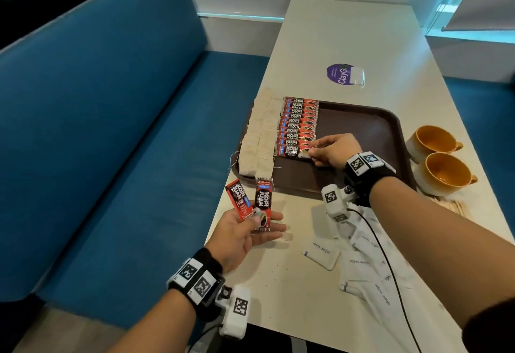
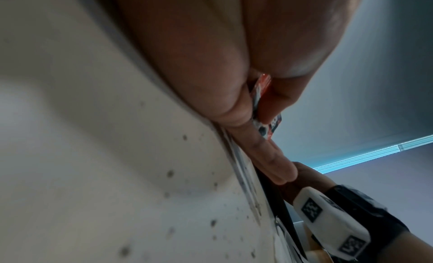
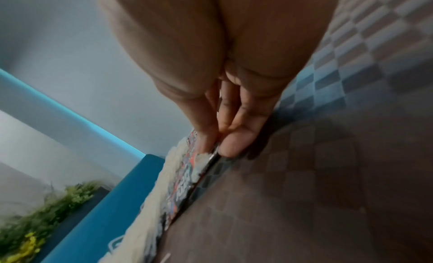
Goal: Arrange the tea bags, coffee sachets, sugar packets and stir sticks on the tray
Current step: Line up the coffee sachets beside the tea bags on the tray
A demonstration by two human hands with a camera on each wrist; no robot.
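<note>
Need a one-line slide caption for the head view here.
Right hand places a coffee sachet on the brown tray while left hand holds two more sachets.

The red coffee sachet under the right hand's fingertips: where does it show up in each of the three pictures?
Head: the nearest coffee sachet of the row on the brown tray, held at its end by the right hand.
Left wrist: not in it; the left hand holds other sachets.
Right wrist: edge-on, bottom centre, coffee sachet below the fingertips.
Shared landmark: the white tea bags beside it.
</note>
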